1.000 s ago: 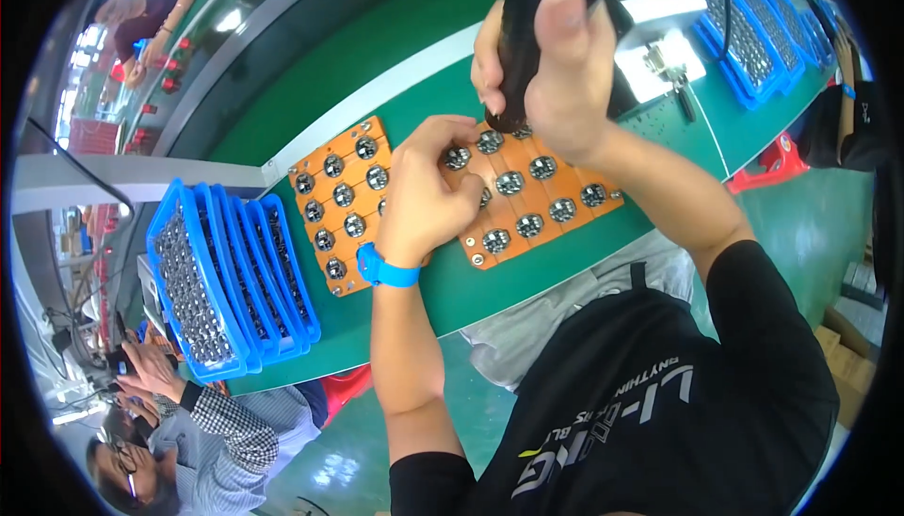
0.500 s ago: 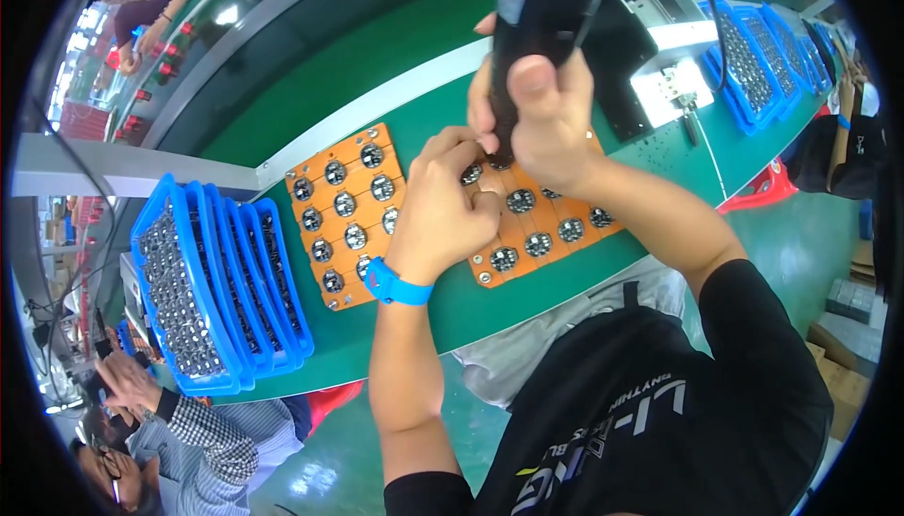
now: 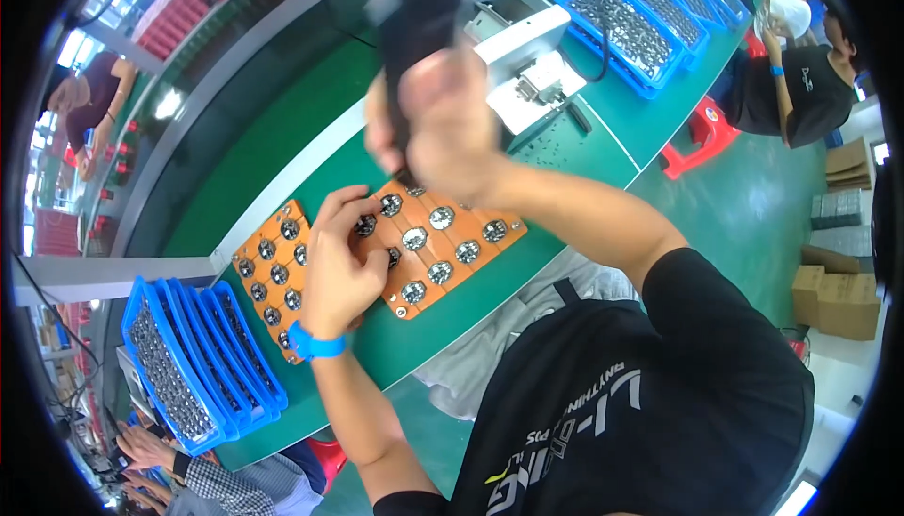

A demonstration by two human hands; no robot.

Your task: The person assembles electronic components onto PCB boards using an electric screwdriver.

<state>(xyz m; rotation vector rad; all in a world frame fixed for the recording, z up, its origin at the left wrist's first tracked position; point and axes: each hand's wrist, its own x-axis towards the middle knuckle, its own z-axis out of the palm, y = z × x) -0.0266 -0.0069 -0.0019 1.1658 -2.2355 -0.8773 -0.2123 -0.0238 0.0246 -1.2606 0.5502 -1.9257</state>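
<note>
The right hand (image 3: 447, 125), blurred, is wrapped around a black hand tool (image 3: 419, 8), fingers closed on its body. The tool stands nearly upright; its lower end is at the far edge of an orange board (image 3: 427, 255), and contact at the tip cannot be determined. The board lies flat on a green table (image 3: 400, 342) and carries rows of round circuit discs (image 3: 414, 238). The left hand (image 3: 339, 266) lies over the left side of this board, fingers bent, thumb spread away from them with a gap between. A blue wristband (image 3: 315, 342) encircles the left wrist. A second orange board (image 3: 276, 296) with similar discs lies just left of that hand. Blue trays (image 3: 205, 443) stand farther left. A white machine (image 3: 527, 45) stands beyond the right hand.
</note>
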